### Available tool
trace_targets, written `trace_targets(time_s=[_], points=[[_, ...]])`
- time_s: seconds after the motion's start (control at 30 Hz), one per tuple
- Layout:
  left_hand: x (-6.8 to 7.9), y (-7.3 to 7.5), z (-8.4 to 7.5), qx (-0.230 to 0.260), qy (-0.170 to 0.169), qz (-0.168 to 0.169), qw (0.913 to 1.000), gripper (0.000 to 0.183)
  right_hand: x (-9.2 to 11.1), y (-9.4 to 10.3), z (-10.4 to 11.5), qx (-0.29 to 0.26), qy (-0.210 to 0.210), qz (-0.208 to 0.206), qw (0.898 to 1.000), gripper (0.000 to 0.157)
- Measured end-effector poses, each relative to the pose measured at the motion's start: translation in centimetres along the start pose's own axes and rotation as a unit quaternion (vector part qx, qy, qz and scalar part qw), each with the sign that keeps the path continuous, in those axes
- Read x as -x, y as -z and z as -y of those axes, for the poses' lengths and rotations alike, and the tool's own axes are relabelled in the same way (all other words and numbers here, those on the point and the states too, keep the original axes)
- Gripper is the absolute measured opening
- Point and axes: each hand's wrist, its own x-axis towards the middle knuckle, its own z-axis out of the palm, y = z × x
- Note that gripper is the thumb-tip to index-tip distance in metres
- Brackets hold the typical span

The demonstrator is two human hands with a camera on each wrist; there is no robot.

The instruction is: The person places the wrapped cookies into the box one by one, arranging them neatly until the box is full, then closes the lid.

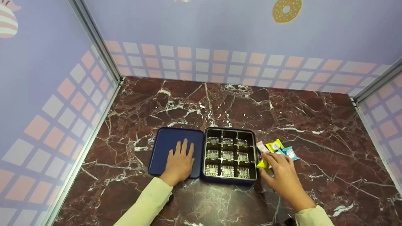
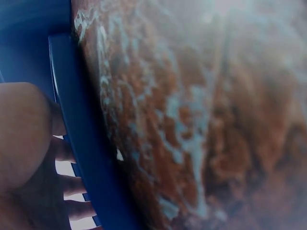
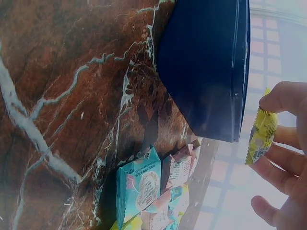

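The right hand point(image 1: 284, 175) is pinching a small yellow crimped plastic packet point(image 3: 262, 134) just right of the dark blue square box point(image 1: 229, 181); the left hand point(image 1: 180, 161), fingers straight, is resting on the flat dark blue lid point(image 1: 165, 144) at left; a slackening pinch would be risking a drop beside the box.

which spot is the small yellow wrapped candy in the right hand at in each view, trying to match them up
Head: small yellow wrapped candy right of and below centre, in the right hand.
Left wrist: not in it.
Right wrist: toward the right edge, just below mid-height, pinched by the hand.
Shared landmark: dark red, white-veined marble tabletop, in all three.
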Motion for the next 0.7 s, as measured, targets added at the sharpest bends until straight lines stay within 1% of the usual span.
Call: trace_targets(time_s=[0.4, 0.57, 0.7], points=[[0.01, -0.05, 0.0, -0.002, 0.0, 0.002, 1.0, 0.056, -0.19, -0.12, 0.52, -0.002, 0.007, 0.008, 1.0, 0.044], [0.02, -0.06, 0.01, -0.004, 0.002, 0.009, 1.0, 0.057, -0.25, -0.14, 0.67, -0.003, 0.011, 0.007, 1.0, 0.044], [0.04, -0.08, 0.02, -0.001, 0.002, 0.007, 1.0, 0.057, -0.32, -0.17, 0.78, -0.003, 0.014, 0.007, 1.0, 0.044]])
